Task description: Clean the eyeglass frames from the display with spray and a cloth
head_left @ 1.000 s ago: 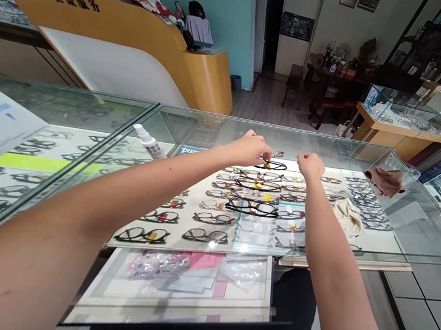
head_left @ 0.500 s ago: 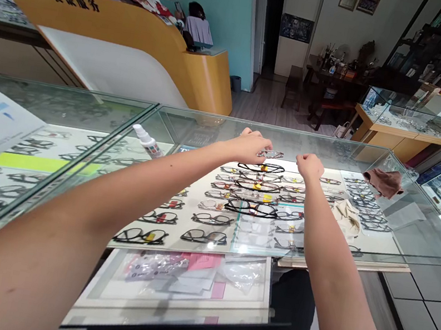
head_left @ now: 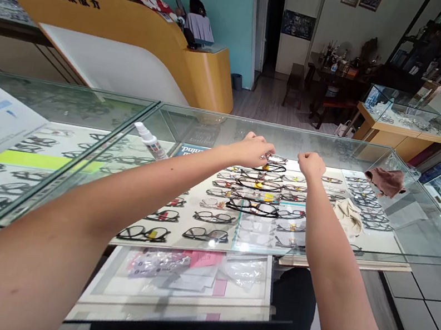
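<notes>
Glass display counter (head_left: 334, 144) fills an optician's shop; left hand (head_left: 253, 149) pinches pale glasses (head_left: 275, 159), right hand (head_left: 311, 164) curled, contents unclear.

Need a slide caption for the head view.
Left hand pinches glasses over the glass counter; right hand fisted beside them, above rows of frames.

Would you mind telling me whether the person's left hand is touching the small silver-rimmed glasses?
Touching. The head view shows the left hand with its fingertips closed on one end of the small silver-rimmed glasses, with no gap between them.
</notes>
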The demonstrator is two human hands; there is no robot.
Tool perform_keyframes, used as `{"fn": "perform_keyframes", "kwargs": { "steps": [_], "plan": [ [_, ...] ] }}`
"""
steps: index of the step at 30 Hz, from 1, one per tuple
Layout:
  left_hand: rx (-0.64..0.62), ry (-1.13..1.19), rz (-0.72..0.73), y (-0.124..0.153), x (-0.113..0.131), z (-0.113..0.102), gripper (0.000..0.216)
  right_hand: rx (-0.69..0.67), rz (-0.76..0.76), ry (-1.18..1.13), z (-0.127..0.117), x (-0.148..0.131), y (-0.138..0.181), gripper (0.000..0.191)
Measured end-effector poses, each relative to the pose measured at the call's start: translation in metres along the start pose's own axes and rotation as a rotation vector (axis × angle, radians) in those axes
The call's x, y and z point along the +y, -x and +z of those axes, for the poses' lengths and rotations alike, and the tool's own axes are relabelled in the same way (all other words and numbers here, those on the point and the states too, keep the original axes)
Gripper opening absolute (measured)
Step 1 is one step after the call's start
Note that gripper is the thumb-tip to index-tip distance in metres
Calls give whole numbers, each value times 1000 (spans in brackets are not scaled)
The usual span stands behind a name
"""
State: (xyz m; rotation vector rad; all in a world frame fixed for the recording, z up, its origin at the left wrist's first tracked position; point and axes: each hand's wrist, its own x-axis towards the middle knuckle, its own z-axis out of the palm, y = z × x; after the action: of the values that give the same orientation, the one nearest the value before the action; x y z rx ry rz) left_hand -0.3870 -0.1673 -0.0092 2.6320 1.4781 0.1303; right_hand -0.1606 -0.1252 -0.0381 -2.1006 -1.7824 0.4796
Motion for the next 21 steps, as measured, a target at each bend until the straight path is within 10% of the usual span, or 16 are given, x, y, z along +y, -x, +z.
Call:
{"fn": "perform_keyframes", "kwargs": {
  "steps": [7,14,21],
  "plan": [
    [-60,58,-69,12,4,0,50,14,-3,9,-2,0,1,30],
    [266,216,116,72,60,-28,13,23,3,6,-1,1,-3,29],
    [-98,594,325,193,119,-11,18,39,3,12,-4,0,-4,26]
  ]
}}
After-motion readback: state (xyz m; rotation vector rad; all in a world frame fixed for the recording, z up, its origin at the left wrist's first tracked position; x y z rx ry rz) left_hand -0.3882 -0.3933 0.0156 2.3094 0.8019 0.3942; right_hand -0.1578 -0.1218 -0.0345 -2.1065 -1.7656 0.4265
